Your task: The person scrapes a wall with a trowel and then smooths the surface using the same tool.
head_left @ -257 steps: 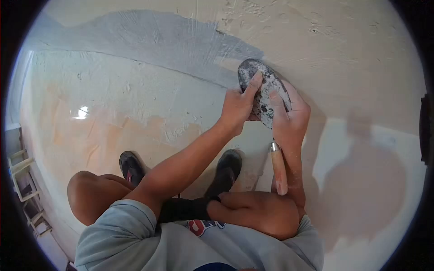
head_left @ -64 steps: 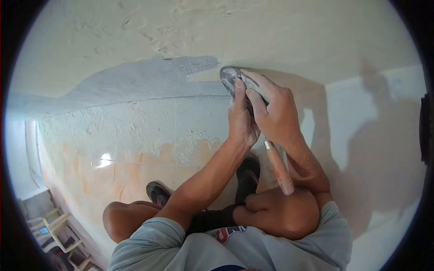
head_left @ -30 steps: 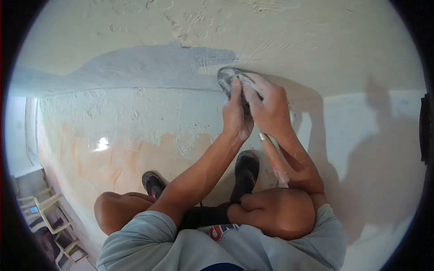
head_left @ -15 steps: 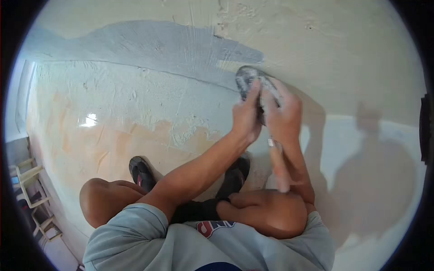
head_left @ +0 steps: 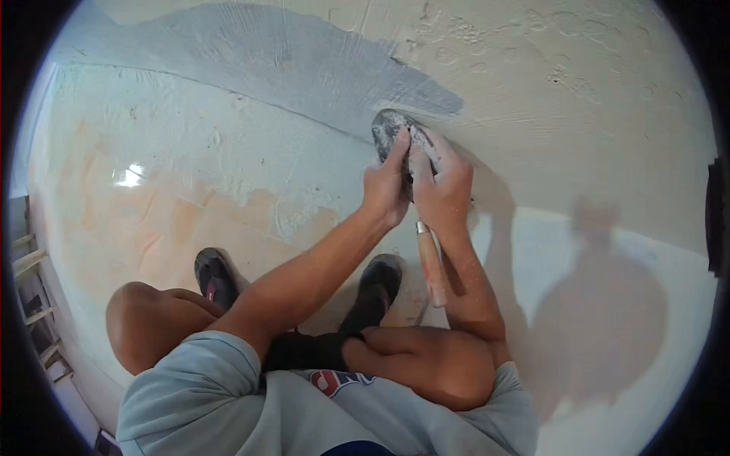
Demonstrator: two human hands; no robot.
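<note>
Both hands meet on a dark, dust-coated oval object (head_left: 391,131), which could be a tool head or a shoe-like piece; I cannot tell which. My left hand (head_left: 387,182) grips its left side, with the thumb lying along the top. On its right side is my right hand (head_left: 443,182), with whitish dust on the fingers. A wooden handle (head_left: 431,270) with a metal collar sticks out below my right hand, beside the forearm. The blade end of that handle is hidden by the hand.
A grey patch (head_left: 304,61) and cream plaster (head_left: 547,129) lie beyond the hands. Two dark shoes (head_left: 380,280) stand on the pale, blotched floor (head_left: 175,205). Wooden frames (head_left: 34,304) are at the far left. A shadow falls at the right.
Both hands and the dark object sit slightly further left in view. The view itself has shifted, and the hands look less blurred. The grip appears the same.
</note>
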